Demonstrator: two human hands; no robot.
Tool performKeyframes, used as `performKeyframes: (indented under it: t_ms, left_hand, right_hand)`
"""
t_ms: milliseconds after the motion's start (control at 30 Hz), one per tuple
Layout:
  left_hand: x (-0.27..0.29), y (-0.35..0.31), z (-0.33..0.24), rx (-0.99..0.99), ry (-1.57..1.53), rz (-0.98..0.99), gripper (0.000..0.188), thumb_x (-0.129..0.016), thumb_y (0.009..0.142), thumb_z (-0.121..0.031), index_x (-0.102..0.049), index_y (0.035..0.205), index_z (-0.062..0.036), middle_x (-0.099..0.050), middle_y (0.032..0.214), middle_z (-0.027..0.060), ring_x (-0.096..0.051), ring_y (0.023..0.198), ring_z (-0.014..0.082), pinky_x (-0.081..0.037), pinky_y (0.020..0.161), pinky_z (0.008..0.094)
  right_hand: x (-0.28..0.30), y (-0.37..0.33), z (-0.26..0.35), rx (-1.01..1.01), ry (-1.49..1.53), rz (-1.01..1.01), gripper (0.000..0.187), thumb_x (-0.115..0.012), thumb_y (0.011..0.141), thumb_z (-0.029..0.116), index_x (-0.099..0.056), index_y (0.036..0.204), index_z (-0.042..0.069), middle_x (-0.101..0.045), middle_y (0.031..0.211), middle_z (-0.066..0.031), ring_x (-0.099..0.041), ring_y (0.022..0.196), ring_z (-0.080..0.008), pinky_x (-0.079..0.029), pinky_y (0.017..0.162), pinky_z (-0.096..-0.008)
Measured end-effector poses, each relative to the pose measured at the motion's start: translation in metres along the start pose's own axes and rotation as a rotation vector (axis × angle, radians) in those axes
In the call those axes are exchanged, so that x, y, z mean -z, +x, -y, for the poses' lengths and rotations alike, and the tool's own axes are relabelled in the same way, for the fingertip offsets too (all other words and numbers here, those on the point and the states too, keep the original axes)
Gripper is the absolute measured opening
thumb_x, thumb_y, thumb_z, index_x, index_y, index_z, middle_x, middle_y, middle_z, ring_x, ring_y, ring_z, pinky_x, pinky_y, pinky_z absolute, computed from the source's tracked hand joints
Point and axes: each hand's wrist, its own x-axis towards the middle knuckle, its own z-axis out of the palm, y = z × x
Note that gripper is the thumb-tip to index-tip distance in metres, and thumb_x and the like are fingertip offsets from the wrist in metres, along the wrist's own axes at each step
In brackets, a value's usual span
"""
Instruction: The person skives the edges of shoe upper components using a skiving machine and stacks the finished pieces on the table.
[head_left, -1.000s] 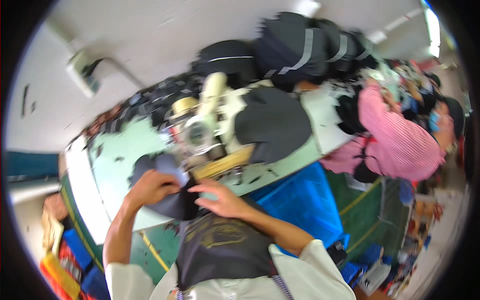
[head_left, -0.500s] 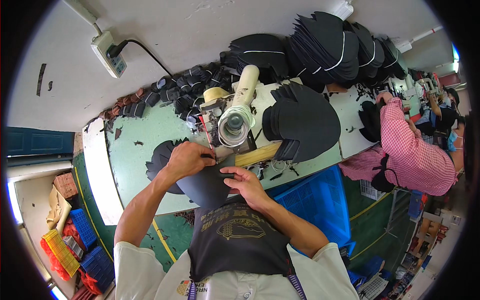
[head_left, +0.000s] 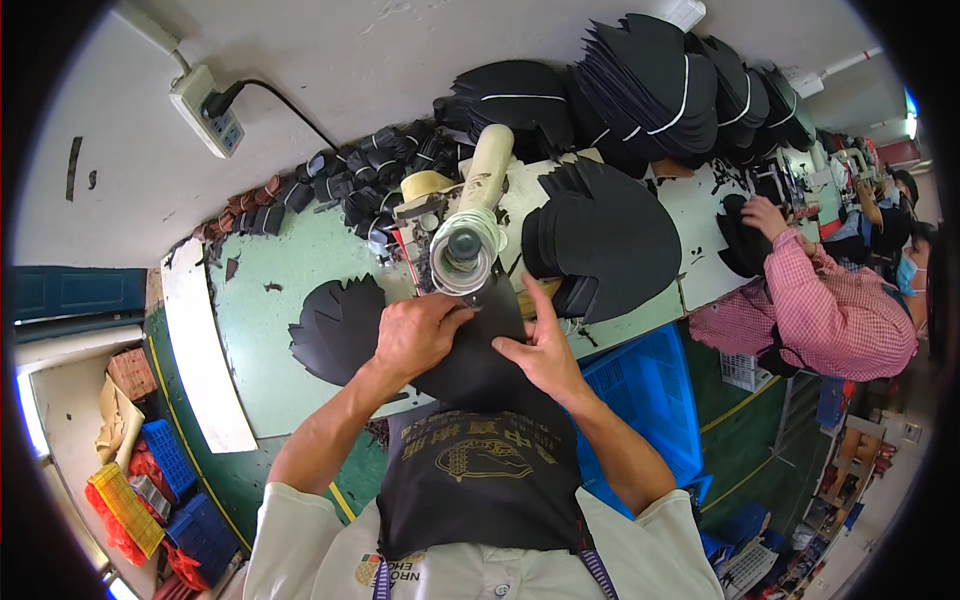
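A dark, flexible cut sheet [head_left: 472, 362], like a shoe-upper piece, lies between my hands at the front of a bench machine [head_left: 466, 252] with a pale cylindrical arm and coiled translucent tubing. My left hand [head_left: 415, 335] is closed on the sheet's upper left edge, close under the machine's head. Its fingertips are partly hidden there. On the sheet's right side, my right hand [head_left: 548, 350] has its fingers apart, the index stretched upward and the thumb resting on the sheet. To the left lies a small pile of similar black pieces [head_left: 338, 330], and a thicker stack [head_left: 610, 240] is to the right.
Tied bundles of black pieces [head_left: 650, 90] and small rolled bundles [head_left: 385, 165] line the wall. A blue crate [head_left: 645, 400] stands below the bench [head_left: 285, 265] at right. Another person [head_left: 820, 310] in a checked pink garment works further right. Coloured baskets [head_left: 125, 505] sit at lower left.
Both hands and the sheet have moved to the right, the sheet's upper part up against the machine. My right fingers have spread. The left pile is more uncovered.
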Motion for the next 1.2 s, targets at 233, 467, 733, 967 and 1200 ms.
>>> performKeyframes:
  t_ms: [233, 467, 733, 967, 1200]
  left_hand:
    - [0.028, -0.023, 0.033, 0.371, -0.447, 0.466, 0.027, -0.077, 0.091, -0.026, -0.075, 0.109, -0.0062, -0.076, 0.104, 0.0085, -0.069, 0.096, 0.0169, -0.053, 0.085, 0.0331]
    - [0.023, -0.034, 0.04, 0.536, -0.648, 0.434, 0.023, -0.07, 0.098, -0.016, -0.073, 0.113, 0.0004, -0.072, 0.086, 0.004, -0.063, 0.066, 0.0081, -0.052, 0.063, 0.0267]
    - [-0.008, -0.004, 0.027, 0.625, -0.563, 0.07, 0.019, -0.073, 0.092, -0.013, -0.074, 0.099, 0.0054, -0.074, 0.074, 0.0093, -0.074, 0.065, 0.014, -0.058, 0.058, 0.0274]
    - [-0.025, 0.015, 0.019, 0.459, -0.117, -0.035, 0.02, -0.07, 0.087, -0.025, -0.076, 0.087, -0.0057, -0.074, 0.08, 0.0171, -0.073, 0.076, 0.0365, -0.059, 0.073, 0.0446]
    - [-0.035, -0.025, 0.063, 0.493, -0.426, -0.319, 0.014, -0.069, 0.092, -0.014, -0.074, 0.097, -0.002, -0.075, 0.078, 0.0117, -0.073, 0.067, 0.028, -0.058, 0.065, 0.0372]
  right_hand:
    - [0.005, -0.004, 0.022, -0.026, -0.09, 0.076, 0.034, -0.073, 0.09, 0.002, -0.069, 0.124, -0.003, -0.075, 0.103, -0.0066, -0.069, 0.091, -0.0142, -0.055, 0.088, -0.0293]
    - [0.026, -0.01, 0.04, 0.489, -0.681, 0.17, 0.024, -0.076, 0.083, -0.003, -0.078, 0.106, 0.002, -0.077, 0.108, -0.0105, -0.073, 0.099, -0.0205, -0.055, 0.09, -0.0306]
    - [0.022, 0.006, 0.041, 0.607, -1.128, 0.095, 0.029, -0.07, 0.068, -0.003, -0.079, 0.094, 0.007, -0.075, 0.108, -0.011, -0.073, 0.093, -0.0323, -0.059, 0.081, -0.0361]
    - [0.01, 0.011, 0.064, 0.586, -1.221, 0.012, 0.031, -0.065, 0.065, -0.005, -0.08, 0.09, 0.007, -0.076, 0.098, -0.0111, -0.073, 0.088, -0.031, -0.058, 0.079, -0.0353]
    - [0.018, -0.056, 0.145, 0.637, -1.038, -0.169, 0.032, -0.06, 0.072, -0.011, -0.077, 0.095, 0.002, -0.076, 0.097, -0.015, -0.075, 0.09, -0.0285, -0.057, 0.083, -0.0335]
